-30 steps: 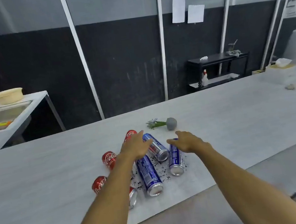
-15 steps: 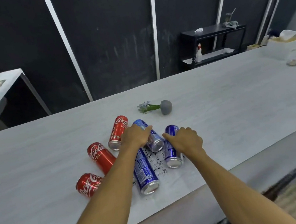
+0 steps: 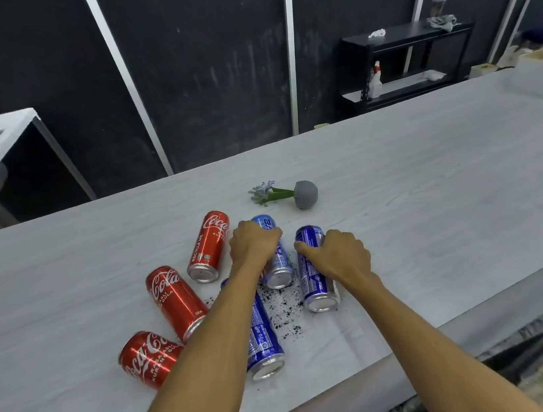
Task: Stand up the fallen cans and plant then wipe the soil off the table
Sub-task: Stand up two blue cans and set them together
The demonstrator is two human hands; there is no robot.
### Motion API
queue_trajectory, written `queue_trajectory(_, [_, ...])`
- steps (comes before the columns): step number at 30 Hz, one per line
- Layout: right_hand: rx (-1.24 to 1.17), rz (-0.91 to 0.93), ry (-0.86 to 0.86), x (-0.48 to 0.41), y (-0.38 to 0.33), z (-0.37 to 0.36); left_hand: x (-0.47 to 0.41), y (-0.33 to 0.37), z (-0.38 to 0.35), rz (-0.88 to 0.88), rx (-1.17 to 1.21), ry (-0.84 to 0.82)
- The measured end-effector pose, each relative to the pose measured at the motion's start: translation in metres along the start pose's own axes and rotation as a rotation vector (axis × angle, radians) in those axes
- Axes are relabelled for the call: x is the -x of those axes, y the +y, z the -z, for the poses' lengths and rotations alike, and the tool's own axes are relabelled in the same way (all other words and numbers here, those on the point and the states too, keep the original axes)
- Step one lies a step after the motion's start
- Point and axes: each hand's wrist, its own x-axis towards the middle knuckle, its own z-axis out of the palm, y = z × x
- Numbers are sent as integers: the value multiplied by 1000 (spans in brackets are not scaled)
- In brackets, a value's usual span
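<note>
Forearm (image 3: pixel 211 359) covers nearest blue can (image 3: pixel 265 345) (partly).

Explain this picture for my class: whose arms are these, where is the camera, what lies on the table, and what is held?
No machine here: a person works with bare hands, and one camera worn on the head looks down at them. The left hand grips a pale blue can; the right hand grips a dark blue can. Both cans lie on their sides on the pale table. A third blue can and three red cans also lie flat. Beyond them a small potted plant is tipped over, and dark soil is scattered between the cans.
</note>
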Motion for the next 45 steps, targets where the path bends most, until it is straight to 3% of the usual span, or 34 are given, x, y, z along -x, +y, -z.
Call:
queue_trajectory(11, [-230,117,88,-20,2,15,-1,-3,0,-46,270,-15])
queue_trajectory(19, [-487,163,197,-28,11,21,14,1,-4,-259,379,117])
queue_trajectory(28, [-565,236,353,-28,26,28,28,12,-20,-533,527,192])
queue_trajectory(45, [-670,238,364,-78,73,57,17,87,-63,-609,647,42])
